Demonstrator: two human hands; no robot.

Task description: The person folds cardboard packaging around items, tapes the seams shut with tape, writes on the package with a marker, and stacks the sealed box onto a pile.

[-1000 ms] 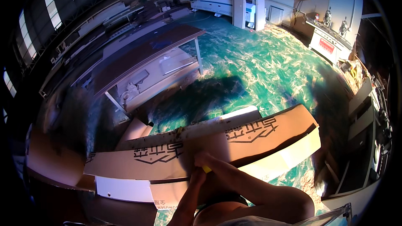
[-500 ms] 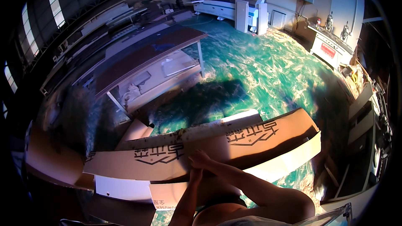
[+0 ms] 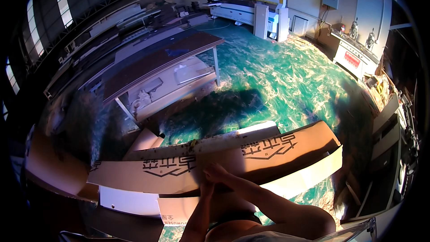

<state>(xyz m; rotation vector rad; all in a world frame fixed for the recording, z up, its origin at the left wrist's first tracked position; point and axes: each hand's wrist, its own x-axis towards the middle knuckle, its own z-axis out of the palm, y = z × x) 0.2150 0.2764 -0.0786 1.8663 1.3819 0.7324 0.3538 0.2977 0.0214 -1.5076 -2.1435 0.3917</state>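
A long brown cardboard sheet [image 3: 228, 163] with dark printing lies across in front of me, with its near flap [image 3: 304, 176] folded out in the light at right. My right hand [image 3: 216, 173] is closed over the middle of the sheet. Just below it, my left hand [image 3: 208, 189] is also closed, close against the right one at the sheet's near edge. The fingers are small and shaded, so whatever is between them is hidden. A white panel [image 3: 129, 201] and a shorter printed cardboard piece [image 3: 179, 208] lie on the near side, left of my forearms.
Beyond the cardboard stands a dark-topped table [image 3: 165, 58] with a lower shelf holding loose items. More cardboard [image 3: 56, 166] lies at left. A large white and blue machine [image 3: 244, 12] and a white workbench [image 3: 356, 54] stand farther back. Boards [image 3: 385, 134] lean at right. Debris covers the green floor [image 3: 286, 80].
The whole view has shifted slightly, with the background a little lower. Both hands stay together at the middle of the cardboard, their closed pose much the same.
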